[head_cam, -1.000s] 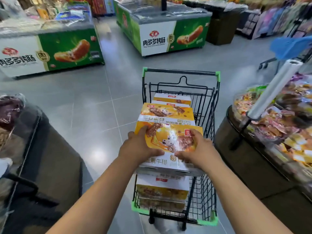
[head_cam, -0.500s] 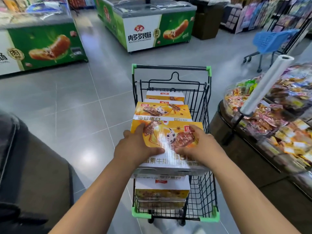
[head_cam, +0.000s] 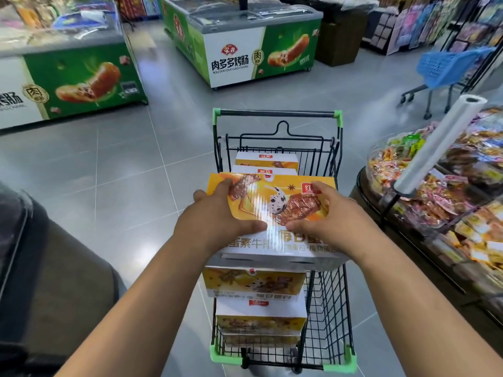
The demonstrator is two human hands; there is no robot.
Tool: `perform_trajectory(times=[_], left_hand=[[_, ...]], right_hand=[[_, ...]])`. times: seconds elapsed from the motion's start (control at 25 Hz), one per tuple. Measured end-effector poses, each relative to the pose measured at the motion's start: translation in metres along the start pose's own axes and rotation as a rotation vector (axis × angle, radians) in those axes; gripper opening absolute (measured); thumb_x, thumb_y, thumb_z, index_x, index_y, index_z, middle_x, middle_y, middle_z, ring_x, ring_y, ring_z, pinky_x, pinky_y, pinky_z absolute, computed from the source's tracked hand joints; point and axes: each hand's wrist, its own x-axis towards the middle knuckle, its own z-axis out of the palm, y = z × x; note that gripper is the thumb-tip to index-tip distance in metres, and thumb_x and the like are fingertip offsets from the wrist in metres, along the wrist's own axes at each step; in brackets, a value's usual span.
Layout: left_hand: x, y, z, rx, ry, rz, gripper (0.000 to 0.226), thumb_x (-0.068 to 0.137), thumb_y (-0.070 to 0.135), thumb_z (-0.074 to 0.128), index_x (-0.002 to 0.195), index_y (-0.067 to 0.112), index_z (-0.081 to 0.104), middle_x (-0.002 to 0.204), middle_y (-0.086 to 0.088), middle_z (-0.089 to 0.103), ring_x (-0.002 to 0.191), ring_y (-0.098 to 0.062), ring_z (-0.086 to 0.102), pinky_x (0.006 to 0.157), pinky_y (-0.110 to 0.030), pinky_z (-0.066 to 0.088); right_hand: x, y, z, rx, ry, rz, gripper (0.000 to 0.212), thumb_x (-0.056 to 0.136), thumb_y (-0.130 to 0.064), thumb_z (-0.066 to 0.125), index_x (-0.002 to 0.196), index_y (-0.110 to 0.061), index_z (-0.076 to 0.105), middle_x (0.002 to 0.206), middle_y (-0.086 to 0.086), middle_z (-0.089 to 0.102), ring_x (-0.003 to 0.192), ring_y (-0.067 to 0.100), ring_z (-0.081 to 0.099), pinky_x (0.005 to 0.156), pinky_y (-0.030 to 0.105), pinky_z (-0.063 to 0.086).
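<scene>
- The left hand (head_cam: 217, 221) and the right hand (head_cam: 329, 216) share 1 grip on the top box (head_cam: 275, 202). Both thumbs lie flat on its lid and nearly meet at the middle, while the fingers spread wide and bend over the left and right edges. Neither hand holds anything else.
- The top box is a flat carton in glossy film, level over the near end of the shopping cart (head_cam: 277, 113). I cannot tell whether it rests on the stack beneath or is held just clear of it.
- It looks stiff and fairly weighty, and the film is probably slippery. The 2 side edges, with fingers tucked under, seem the safest hold, since palms on the lid alone could slide.
- Directly below, the stacked boxes (head_cam: 255, 284) of the same kind fill the cart's near end, and more far boxes (head_cam: 265, 159) stand behind.
- To the right sits a snack display (head_cam: 449, 202) with a bag roll (head_cam: 438, 142). Ahead are 2 green freezers (head_cam: 239, 50), and a blue cart (head_cam: 446, 66) stands well apart.
</scene>
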Motion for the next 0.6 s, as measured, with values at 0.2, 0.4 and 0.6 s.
perform_trajectory(times=[0.2, 0.4, 0.6], left_hand=[[0.042, 0.018, -0.010, 0.012, 0.039, -0.009, 0.113, 0.058, 0.075, 0.072, 0.148, 0.041, 0.015, 0.136, -0.012, 0.038, 0.113, -0.033, 0.055, 0.094, -0.041, 0.047], [0.074, 0.023, -0.012, 0.003, 0.050, -0.039, 0.103, 0.063, 0.076, 0.068, 0.147, 0.034, 0.025, 0.135, -0.012, 0.041, 0.116, -0.029, 0.053, 0.093, -0.038, 0.044], [0.077, 0.021, 0.005, 0.078, 0.158, -0.046, 0.086, 0.073, 0.080, 0.051, 0.143, 0.033, 0.037, 0.136, -0.010, 0.041, 0.118, -0.032, 0.052, 0.092, -0.040, 0.046]], right_hand=[[0.048, -0.002, -0.008, 0.032, 0.014, -0.042, 0.108, 0.060, -0.049, 0.087, 0.148, -0.037, 0.026, 0.138, -0.005, 0.052, 0.116, 0.015, 0.054, 0.098, 0.034, 0.043], [0.095, 0.001, -0.002, 0.000, 0.017, -0.007, 0.103, 0.061, -0.061, 0.081, 0.147, -0.035, 0.030, 0.142, -0.001, 0.049, 0.123, 0.021, 0.051, 0.103, 0.039, 0.042], [0.106, 0.011, 0.004, -0.057, 0.001, 0.039, 0.093, 0.063, -0.079, 0.063, 0.143, -0.038, 0.037, 0.139, 0.004, 0.050, 0.123, 0.024, 0.050, 0.101, 0.043, 0.045]])
